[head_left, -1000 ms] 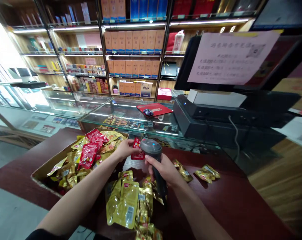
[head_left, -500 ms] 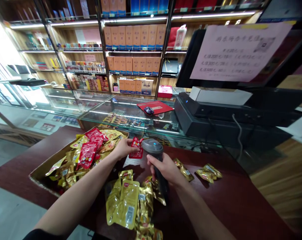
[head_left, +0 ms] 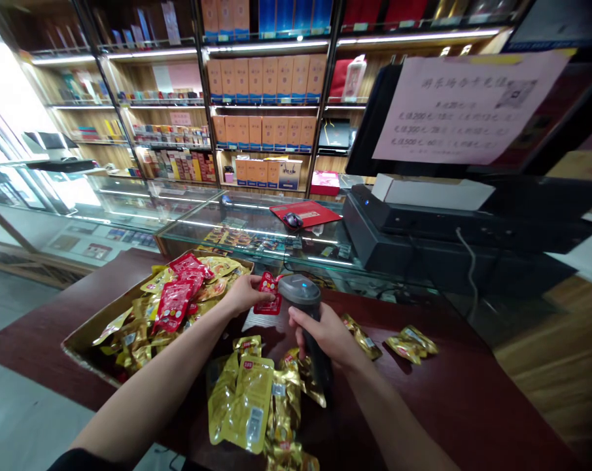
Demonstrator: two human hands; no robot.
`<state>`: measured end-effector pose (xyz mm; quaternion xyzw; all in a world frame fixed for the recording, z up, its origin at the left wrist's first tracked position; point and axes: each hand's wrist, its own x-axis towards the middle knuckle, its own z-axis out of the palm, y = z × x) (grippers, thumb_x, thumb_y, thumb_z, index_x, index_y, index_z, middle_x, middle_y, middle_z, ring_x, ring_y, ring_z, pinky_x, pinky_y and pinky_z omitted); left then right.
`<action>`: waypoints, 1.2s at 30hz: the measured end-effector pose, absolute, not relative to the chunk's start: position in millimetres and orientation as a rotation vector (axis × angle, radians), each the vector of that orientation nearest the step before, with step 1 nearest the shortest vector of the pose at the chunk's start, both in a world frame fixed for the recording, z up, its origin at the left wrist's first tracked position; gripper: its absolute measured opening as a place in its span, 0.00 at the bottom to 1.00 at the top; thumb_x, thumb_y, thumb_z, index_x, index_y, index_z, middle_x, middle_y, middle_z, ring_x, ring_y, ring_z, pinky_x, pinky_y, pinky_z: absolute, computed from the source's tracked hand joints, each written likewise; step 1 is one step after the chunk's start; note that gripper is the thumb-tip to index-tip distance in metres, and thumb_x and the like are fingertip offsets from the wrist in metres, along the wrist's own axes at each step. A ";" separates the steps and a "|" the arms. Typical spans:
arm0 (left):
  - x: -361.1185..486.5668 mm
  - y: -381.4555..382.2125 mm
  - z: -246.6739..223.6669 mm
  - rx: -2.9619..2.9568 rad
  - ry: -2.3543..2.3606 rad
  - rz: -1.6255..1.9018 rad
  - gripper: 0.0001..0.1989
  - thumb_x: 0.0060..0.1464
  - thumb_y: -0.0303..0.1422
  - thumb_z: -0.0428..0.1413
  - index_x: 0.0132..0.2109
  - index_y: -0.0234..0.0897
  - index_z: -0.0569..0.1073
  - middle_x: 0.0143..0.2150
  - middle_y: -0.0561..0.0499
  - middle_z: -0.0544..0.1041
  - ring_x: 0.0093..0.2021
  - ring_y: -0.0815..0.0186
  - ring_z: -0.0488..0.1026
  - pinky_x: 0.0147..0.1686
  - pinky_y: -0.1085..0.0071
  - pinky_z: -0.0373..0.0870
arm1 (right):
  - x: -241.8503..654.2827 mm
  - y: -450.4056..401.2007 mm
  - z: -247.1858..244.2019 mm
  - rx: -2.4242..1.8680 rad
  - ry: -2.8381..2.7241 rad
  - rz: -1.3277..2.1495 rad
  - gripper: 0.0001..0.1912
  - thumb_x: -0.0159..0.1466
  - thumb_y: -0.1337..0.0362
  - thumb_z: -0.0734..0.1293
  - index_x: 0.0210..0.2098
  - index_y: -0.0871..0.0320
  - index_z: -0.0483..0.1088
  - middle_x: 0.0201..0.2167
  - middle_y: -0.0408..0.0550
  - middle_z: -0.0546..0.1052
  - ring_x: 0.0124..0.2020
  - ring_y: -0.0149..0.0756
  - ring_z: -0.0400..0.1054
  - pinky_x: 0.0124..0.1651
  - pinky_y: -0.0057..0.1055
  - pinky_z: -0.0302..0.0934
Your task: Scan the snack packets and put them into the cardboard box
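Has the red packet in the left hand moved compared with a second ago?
No. The red packet, pinched by the left hand, sits just left of the scanner head and right of the cardboard box corner, as before.

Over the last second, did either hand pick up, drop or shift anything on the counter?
Nothing visibly changed. The left hand holds the small red snack packet in front of the grey handheld barcode scanner, gripped by the right hand, as before. The gold foil packets on the dark red wooden counter and the cardboard box of packets lie where they were.
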<state>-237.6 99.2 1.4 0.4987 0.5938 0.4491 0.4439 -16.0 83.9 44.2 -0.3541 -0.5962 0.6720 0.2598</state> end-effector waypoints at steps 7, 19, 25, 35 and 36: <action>-251.9 98.0 30.1 1.224 1.570 1.236 0.19 0.37 0.39 0.67 0.36 0.31 0.79 0.31 0.50 0.81 0.31 0.62 0.77 0.35 0.69 0.72 | -13.5 82.6 49.2 -0.976 -1.610 1.808 0.23 0.54 0.44 0.70 0.29 0.58 0.65 0.13 0.37 0.70 0.11 0.30 0.65 0.16 0.24 0.59; -354.6 -2.5 110.0 1.176 1.843 1.191 0.26 0.33 0.44 0.68 0.39 0.31 0.79 0.29 0.50 0.80 0.28 0.64 0.76 0.32 0.70 0.72 | -17.4 72.8 49.5 -0.914 -1.707 1.791 0.23 0.57 0.44 0.69 0.29 0.58 0.64 0.15 0.38 0.70 0.13 0.31 0.66 0.18 0.25 0.58; -381.3 -22.6 106.6 1.323 2.276 1.156 0.35 0.33 0.44 0.68 0.50 0.30 0.78 0.37 0.44 0.82 0.38 0.55 0.78 0.39 0.65 0.72 | -19.2 71.4 46.2 -0.913 -1.711 1.786 0.24 0.56 0.43 0.69 0.28 0.58 0.65 0.15 0.39 0.70 0.12 0.31 0.67 0.17 0.26 0.58; -275.3 50.6 88.3 1.736 1.973 1.072 0.26 0.42 0.43 0.63 0.49 0.36 0.79 0.43 0.43 0.82 0.45 0.54 0.78 0.44 0.64 0.73 | 26.5 64.9 53.6 -1.020 -1.555 1.675 0.24 0.55 0.44 0.70 0.28 0.59 0.66 0.14 0.38 0.70 0.12 0.29 0.65 0.17 0.25 0.58; -254.9 62.6 80.2 1.770 1.888 1.041 0.26 0.42 0.43 0.64 0.48 0.36 0.79 0.44 0.43 0.82 0.45 0.54 0.78 0.44 0.64 0.72 | 36.0 64.6 54.0 -1.042 -1.538 1.651 0.24 0.55 0.44 0.70 0.28 0.59 0.66 0.14 0.38 0.70 0.12 0.29 0.65 0.16 0.24 0.58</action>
